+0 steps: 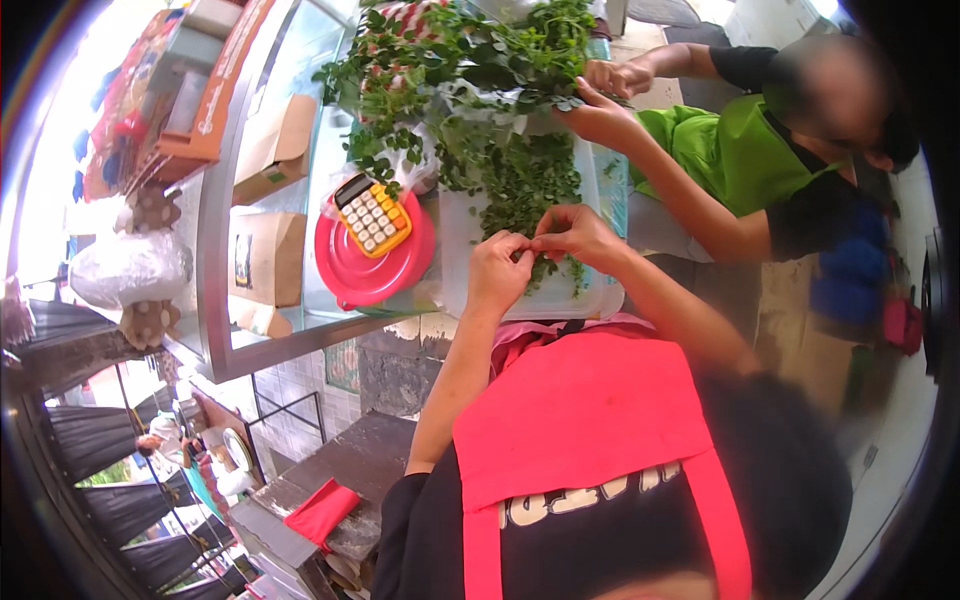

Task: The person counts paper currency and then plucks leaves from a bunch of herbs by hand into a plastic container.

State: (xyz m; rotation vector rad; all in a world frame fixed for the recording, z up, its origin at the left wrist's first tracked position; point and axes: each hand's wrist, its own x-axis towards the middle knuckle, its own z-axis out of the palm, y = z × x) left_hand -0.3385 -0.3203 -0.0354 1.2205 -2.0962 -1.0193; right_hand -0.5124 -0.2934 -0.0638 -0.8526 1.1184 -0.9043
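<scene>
My left hand [501,271] and my right hand [583,237] meet at the fingertips, thumbs and forefingers pinched together. Whatever lies between them is too small to make out. Below them is a translucent plastic tub [465,289], with small green leaves [536,176] strewn through it. Some leaves show under my right hand. Beyond the tub rises a heap of leafy green sprigs [487,56], partly over a plastic bag. To the left, a yellow calculator [373,217] rests on the red lid [337,262] of a round container.
A co-worker in a green apron [720,165] stands at the right, both hands [611,101] at the sprigs. A glass case [217,300] with cardboard boxes [266,259] borders the left. A red cloth [322,514] lies on a dark table [352,457] at lower left.
</scene>
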